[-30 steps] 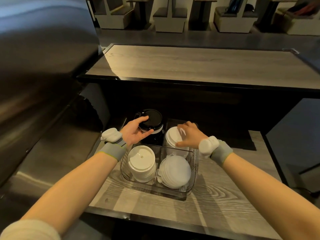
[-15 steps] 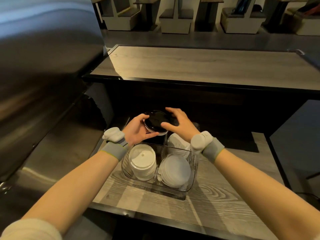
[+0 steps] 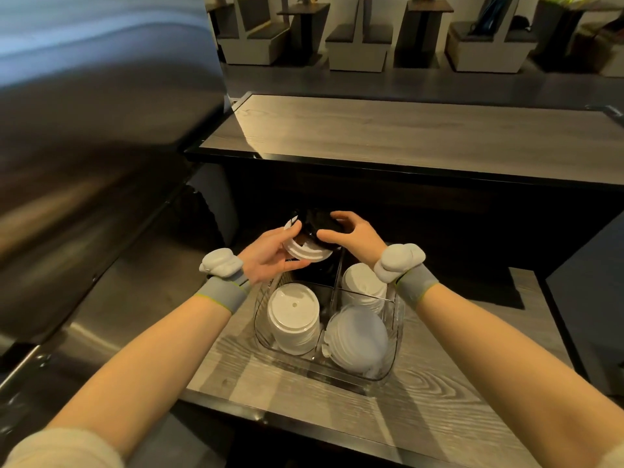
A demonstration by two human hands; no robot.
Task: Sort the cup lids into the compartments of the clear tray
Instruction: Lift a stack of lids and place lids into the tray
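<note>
- Cup lids (image 3: 305, 251) are lifted out of the far-left compartment of the clear tray (image 3: 398, 336) and held just above it between both hands. A second ago this mixed bunch was seated down in that compartment.
- The right hand (image 3: 354, 238) has been brought across. A second ago it was laid on the white stack (image 3: 363, 283) in the far-right compartment, and now its grip is curled round the black lids (image 3: 320, 224), thumb in front and fingers over the top.
- The left hand (image 3: 270, 255) was only touching the black top then. Now the white lids (image 3: 297, 248) are cupped in its grip, thumb underneath and fingers up the far edge, and the bunch is tilted.
- Black is being parted from white, it seems: the two colours are drawn to opposite hands, though contact between them does not look broken yet.
- The flat white stack (image 3: 293, 319) near left and the domed stack (image 3: 358, 336) near right are left untouched, and the tray is seen as before on the bench (image 3: 439, 417).
- For the task, a mix-up is apparently being put right. Once split, each colour can be set down with its own kind.
- What remains in the far-left compartment cannot be told, as it is dark beneath the hands.
</note>
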